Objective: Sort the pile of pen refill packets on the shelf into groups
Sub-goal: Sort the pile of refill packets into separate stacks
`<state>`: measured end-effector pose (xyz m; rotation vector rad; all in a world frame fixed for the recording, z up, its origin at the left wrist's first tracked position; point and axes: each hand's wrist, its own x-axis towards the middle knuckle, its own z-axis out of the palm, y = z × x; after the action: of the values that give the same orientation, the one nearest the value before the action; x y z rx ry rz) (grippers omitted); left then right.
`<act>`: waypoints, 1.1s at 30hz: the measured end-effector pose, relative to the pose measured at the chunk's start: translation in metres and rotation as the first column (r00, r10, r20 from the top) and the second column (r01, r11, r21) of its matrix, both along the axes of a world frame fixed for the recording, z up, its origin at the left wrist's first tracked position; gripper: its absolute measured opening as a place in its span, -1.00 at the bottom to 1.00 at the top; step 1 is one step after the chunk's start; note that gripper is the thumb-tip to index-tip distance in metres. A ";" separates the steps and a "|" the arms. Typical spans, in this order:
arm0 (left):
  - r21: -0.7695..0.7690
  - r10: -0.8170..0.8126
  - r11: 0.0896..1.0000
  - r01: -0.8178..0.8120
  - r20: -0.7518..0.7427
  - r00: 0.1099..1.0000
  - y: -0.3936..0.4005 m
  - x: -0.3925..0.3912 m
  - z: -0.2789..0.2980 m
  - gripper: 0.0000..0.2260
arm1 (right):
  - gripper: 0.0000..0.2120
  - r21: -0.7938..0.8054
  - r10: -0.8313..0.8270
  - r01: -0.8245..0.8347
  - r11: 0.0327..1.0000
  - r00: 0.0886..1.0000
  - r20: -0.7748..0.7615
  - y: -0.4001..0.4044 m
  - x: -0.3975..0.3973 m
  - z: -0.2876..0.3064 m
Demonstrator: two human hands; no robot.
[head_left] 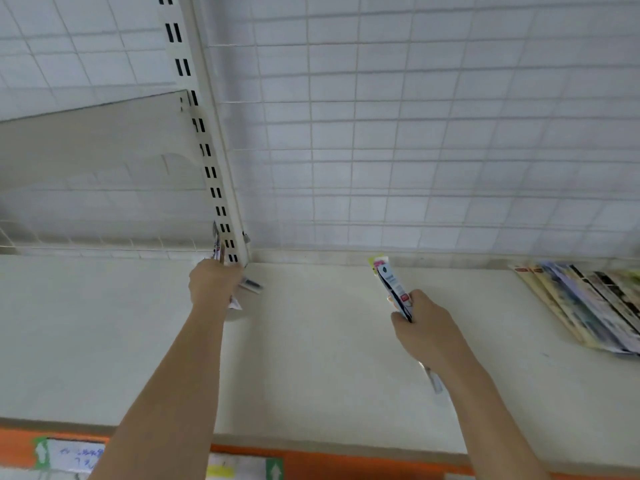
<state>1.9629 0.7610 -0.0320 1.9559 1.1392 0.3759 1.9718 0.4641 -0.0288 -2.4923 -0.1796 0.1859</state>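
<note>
My left hand (214, 284) grips a thin refill packet (218, 245) that stands up against the slotted upright (221, 202). Another packet (252, 284) lies on the cream shelf (311, 358) just right of that hand. My right hand (424, 329) holds a small bunch of refill packets (393, 285) tilted up and to the left, with a yellow-green top end; a clear packet end (434, 380) sticks out below the wrist. At the far right, a fanned row of several packets (585, 306) lies flat on the shelf.
A white wire grid back panel (415, 150) rises behind the shelf. A bare upper shelf (90, 147) hangs at the left. An orange price rail (329, 462) with paper labels runs along the front edge.
</note>
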 end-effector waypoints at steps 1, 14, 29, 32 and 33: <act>-0.002 -0.008 1.000 0.008 -0.032 0.999 0.002 0.002 0.000 -0.79 | -0.90 -0.012 0.000 0.000 1.000 1.000 -0.001 -0.001 0.000 -0.001; -0.199 -0.033 0.980 0.020 -0.064 0.997 0.001 -0.014 0.013 -0.96 | -0.93 0.043 -0.007 0.008 0.999 1.000 -0.027 -0.006 0.000 -0.003; -0.009 -0.255 0.948 0.317 0.572 0.779 -0.144 -0.042 0.017 -0.89 | -0.73 0.642 -0.320 0.039 0.765 0.889 0.327 -0.037 -0.014 0.013; 0.008 -0.239 0.962 0.274 0.514 0.824 -0.153 -0.036 0.006 -0.83 | -0.81 0.647 -0.287 0.036 0.762 0.914 0.287 -0.047 -0.011 0.009; -0.006 -0.202 0.972 0.237 0.500 0.842 -0.155 -0.036 0.005 -0.86 | -0.82 0.633 -0.272 0.041 0.773 0.923 0.273 -0.050 -0.011 0.007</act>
<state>1.9269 0.6063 -0.0265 1.7603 0.5784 0.6627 1.9608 0.4136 -0.0219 -1.8383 -0.1431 -0.3513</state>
